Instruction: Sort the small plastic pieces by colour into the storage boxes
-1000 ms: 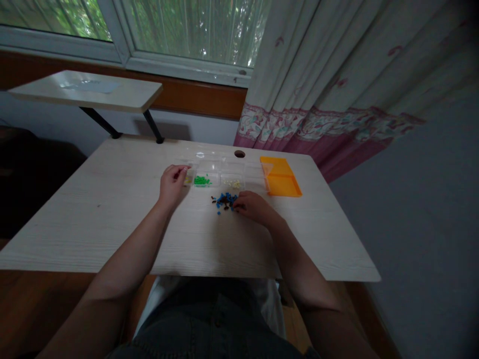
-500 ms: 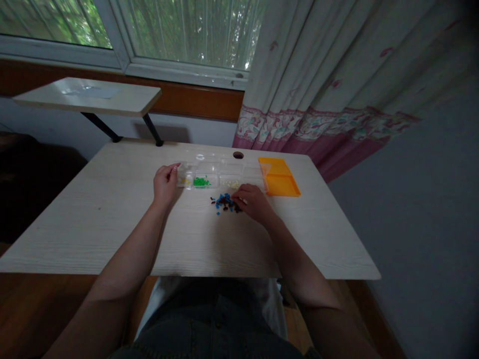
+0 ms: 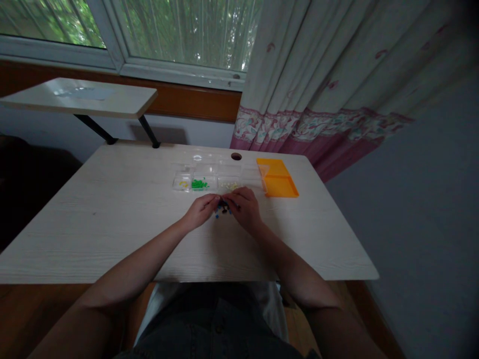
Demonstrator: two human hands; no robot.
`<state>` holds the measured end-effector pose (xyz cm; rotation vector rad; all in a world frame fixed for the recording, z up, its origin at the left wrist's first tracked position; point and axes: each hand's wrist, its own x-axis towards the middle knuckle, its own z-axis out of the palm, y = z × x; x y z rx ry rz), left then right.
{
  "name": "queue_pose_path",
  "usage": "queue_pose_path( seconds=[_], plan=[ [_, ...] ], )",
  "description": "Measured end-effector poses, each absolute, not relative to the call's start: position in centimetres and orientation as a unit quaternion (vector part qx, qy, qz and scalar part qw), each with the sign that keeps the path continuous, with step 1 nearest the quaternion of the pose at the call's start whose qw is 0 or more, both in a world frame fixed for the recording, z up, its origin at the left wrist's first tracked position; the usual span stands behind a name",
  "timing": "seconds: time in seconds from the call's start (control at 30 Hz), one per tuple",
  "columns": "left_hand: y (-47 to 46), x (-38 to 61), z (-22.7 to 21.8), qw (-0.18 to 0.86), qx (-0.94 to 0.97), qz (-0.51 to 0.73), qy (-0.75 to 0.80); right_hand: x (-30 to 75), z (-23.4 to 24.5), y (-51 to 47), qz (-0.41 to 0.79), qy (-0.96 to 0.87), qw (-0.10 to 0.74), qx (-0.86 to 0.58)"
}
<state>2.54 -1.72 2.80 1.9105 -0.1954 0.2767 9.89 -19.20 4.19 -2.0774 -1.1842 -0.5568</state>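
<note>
A small heap of blue and dark beads [image 3: 223,209] lies on the pale wooden table [image 3: 112,219]. My left hand [image 3: 201,209] and my right hand [image 3: 242,205] meet over the heap, fingers curled down onto the beads from either side. Whether either hand has picked up a bead is too small to see. Just behind the hands stands a clear compartment box [image 3: 209,177]; one cell holds green beads [image 3: 199,184], another yellow beads [image 3: 183,184], another pale beads [image 3: 229,185].
An orange lid or tray [image 3: 277,183] lies right of the clear box. A round cable hole [image 3: 236,156] is near the table's back edge. A raised side shelf [image 3: 82,97] stands at back left, a curtain [image 3: 337,89] at right, a window behind.
My left hand left the yellow-bead cell of the box and moved right to the bead heap. My right hand stayed at the heap. The camera shifted slightly.
</note>
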Motion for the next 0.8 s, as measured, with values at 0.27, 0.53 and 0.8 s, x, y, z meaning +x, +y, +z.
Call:
queue_pose_path(
  seconds=[0.27,0.53,0.8],
  plan=[
    [-0.9,3.3,1.4,0.617,0.779,0.115,-0.023,9.6,3.8,-18.9,-0.191,-0.477,0.345,-0.786],
    [2.3,3.4,3.1,0.489,0.824,0.286,0.010,12.7,5.4,-21.5,-0.167,-0.388,0.351,-0.836],
    [7.6,4.3,2.3,0.304,0.865,0.381,0.115,14.2,4.6,-22.5,-0.046,-0.445,0.181,-0.876]
  ],
)
